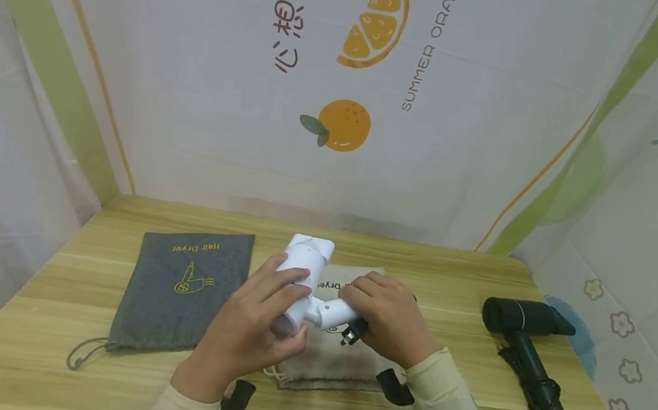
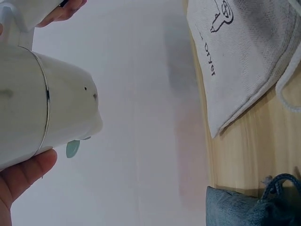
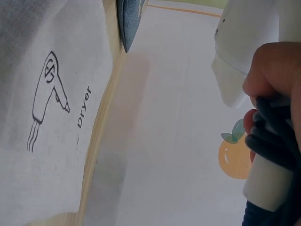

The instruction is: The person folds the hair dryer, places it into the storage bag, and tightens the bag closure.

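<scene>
A white hair dryer is held in the air over the table, its nozzle end pointing away from me. My left hand grips the barrel, fingers over the top and thumb at the rear grille. The handle angles off to the right, where my right hand grips it together with the dark cord wound round it. A black plug pokes out beneath the right hand. Below the dryer lies a light beige drawstring bag printed with a hair dryer drawing, partly hidden by the hands.
On the wooden table, a dark grey drawstring bag lies flat to the left. Over on the right rests a black hair dryer, cord bundled at its handle. A printed white cloth hangs behind the table and at both sides.
</scene>
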`<control>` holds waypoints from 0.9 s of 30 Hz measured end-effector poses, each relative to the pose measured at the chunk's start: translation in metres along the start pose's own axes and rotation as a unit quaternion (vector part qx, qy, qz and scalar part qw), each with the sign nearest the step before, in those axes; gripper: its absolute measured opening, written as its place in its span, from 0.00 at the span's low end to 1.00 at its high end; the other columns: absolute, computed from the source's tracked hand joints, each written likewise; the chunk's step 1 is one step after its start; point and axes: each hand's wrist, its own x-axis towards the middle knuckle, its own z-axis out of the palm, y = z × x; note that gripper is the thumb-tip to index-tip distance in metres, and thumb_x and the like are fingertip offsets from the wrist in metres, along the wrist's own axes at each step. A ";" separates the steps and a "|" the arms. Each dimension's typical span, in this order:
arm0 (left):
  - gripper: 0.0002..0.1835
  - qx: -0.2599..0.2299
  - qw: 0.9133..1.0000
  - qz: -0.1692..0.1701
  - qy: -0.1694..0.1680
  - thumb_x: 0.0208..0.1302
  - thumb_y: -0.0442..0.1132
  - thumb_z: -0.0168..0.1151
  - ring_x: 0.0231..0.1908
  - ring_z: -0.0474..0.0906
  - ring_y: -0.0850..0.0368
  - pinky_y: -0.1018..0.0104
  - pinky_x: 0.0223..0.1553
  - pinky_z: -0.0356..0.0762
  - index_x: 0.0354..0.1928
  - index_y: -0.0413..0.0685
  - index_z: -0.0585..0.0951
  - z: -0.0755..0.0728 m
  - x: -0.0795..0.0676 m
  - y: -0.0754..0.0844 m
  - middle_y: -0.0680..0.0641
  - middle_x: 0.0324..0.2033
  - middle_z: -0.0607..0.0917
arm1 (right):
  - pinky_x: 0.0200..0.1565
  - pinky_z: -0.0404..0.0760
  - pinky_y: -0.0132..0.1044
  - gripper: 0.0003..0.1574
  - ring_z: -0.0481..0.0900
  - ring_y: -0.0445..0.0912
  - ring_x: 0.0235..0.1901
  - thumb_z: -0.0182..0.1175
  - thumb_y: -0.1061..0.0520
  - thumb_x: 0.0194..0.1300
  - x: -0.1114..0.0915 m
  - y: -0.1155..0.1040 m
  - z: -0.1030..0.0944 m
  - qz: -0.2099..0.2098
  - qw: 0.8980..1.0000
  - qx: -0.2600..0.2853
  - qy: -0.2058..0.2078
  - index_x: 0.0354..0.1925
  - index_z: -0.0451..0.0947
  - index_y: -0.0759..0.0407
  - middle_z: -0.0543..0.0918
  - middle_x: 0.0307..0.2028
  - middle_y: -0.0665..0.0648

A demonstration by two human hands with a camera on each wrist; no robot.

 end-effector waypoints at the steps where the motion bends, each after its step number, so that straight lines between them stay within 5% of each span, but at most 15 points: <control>1: 0.21 0.000 1.000 -0.001 0.000 0.43 0.38 0.70 0.58 0.74 0.33 0.44 0.56 0.77 0.43 0.39 0.83 0.000 0.000 0.000 0.42 0.50 0.83 | 0.43 0.83 0.43 0.27 0.82 0.46 0.37 0.79 0.65 0.38 0.000 0.000 0.000 0.000 1.000 0.000 0.000 0.38 0.78 0.52 0.84 0.35 0.48; 27: 0.21 -0.002 1.000 0.002 0.003 0.41 0.38 0.70 0.58 0.74 0.34 0.44 0.56 0.76 0.43 0.39 0.83 -0.002 0.001 -0.001 0.43 0.50 0.83 | 0.40 0.82 0.41 0.28 0.81 0.45 0.39 0.79 0.65 0.40 0.001 0.000 0.000 -0.001 1.000 0.004 -0.007 0.40 0.78 0.52 0.83 0.37 0.48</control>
